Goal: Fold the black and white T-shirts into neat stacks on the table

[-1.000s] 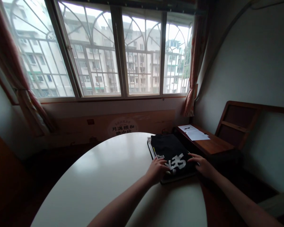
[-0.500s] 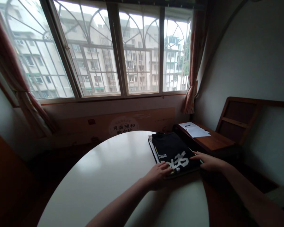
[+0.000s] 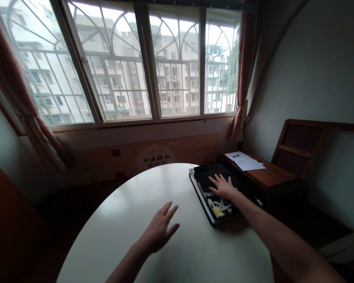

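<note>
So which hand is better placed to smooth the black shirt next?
Probably the right hand: its fingers are spread over the black shirt, while the left hand is off to the side, over the white table.

The right hand (image 3: 223,187) is palm down over the shirt (image 3: 205,181), fingers spread, its forearm (image 3: 261,220) slanting in from the right. The left hand (image 3: 161,228) is open and empty, well left of the shirt, thumb apart from the fingers, wrist nearer the body.

Barred windows (image 3: 177,78) between reddish curtains (image 3: 238,118); white papers (image 3: 248,162), dark pen on wooden surface (image 3: 273,176).
</note>
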Motion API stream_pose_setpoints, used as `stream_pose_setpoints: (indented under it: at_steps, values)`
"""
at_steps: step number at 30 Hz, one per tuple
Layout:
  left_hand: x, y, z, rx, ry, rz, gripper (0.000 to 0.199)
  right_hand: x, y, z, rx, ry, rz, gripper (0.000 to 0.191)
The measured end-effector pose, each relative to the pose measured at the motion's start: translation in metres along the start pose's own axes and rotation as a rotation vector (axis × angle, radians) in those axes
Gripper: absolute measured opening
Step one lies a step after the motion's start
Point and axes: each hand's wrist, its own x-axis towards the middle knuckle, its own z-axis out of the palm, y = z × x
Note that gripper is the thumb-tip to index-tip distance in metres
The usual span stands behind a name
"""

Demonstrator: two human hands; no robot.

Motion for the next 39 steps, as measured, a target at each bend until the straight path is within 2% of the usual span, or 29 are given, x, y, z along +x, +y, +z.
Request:
stream_pose_setpoints:
  at_steps: [3, 5, 8, 10, 13, 15, 17, 19, 22, 25, 28, 30, 32, 34, 36, 39]
  values:
    - [-0.012, -0.038, 0.003, 0.017, 0.064, -0.070, 0.067, 0.004, 0.009, 0.029, -0.044, -0.002, 0.000, 0.071]
    - [-0.019, -0.064, 0.009, 0.036, 0.089, -0.101, 0.067, 0.003, 0.013, 0.035, -0.041, 0.002, -0.005, 0.072]
    - [-0.024, -0.095, 0.017, 0.060, 0.127, -0.146, 0.063, 0.004, 0.013, 0.026, -0.031, -0.025, -0.004, 0.072]
    - [-0.025, -0.106, 0.018, 0.071, 0.173, -0.176, 0.059, 0.004, 0.008, 0.013, -0.024, -0.074, 0.023, 0.073]
    - [-0.023, -0.107, 0.016, 0.103, 0.164, -0.217, 0.054, -0.002, -0.016, -0.004, -0.035, -0.117, 0.112, 0.072]
    - [-0.023, -0.103, 0.014, 0.122, 0.096, -0.233, 0.053, -0.015, -0.048, -0.005, -0.011, -0.066, 0.094, 0.069]
    - [-0.024, -0.099, 0.011, 0.126, 0.045, -0.229, 0.053, -0.034, -0.091, 0.005, 0.103, 0.006, -0.057, 0.066]
    - [-0.027, -0.097, 0.008, 0.109, 0.027, -0.230, 0.052, -0.057, -0.136, 0.023, 0.300, -0.011, -0.275, 0.067]
    - [-0.031, -0.098, 0.007, 0.075, 0.044, -0.233, 0.049, -0.087, -0.188, 0.053, 0.391, -0.062, -0.429, 0.068]
    - [-0.032, -0.104, 0.011, 0.066, 0.061, -0.241, 0.049, -0.098, -0.205, 0.072, 0.360, -0.082, -0.513, 0.060]
    - [-0.031, -0.111, 0.016, 0.049, 0.098, -0.229, 0.048, -0.093, -0.201, 0.086, 0.370, -0.041, -0.568, 0.054]
    - [-0.029, -0.113, 0.017, 0.045, 0.122, -0.213, 0.047, -0.086, -0.197, 0.089, 0.424, -0.026, -0.551, 0.054]
    - [-0.029, -0.110, 0.016, 0.078, 0.121, -0.202, 0.046, -0.085, -0.193, 0.074, 0.555, 0.021, -0.520, 0.059]
    - [-0.029, -0.104, 0.015, 0.141, 0.096, -0.218, 0.046, -0.096, -0.187, 0.032, 0.750, 0.159, -0.556, 0.062]
    - [-0.029, -0.097, 0.015, 0.203, 0.075, -0.248, 0.046, -0.126, -0.175, -0.036, 0.947, 0.352, -0.654, 0.057]
    - [-0.032, -0.087, 0.016, 0.260, 0.097, -0.260, 0.045, -0.197, -0.145, -0.144, 1.203, 0.655, -0.872, 0.058]
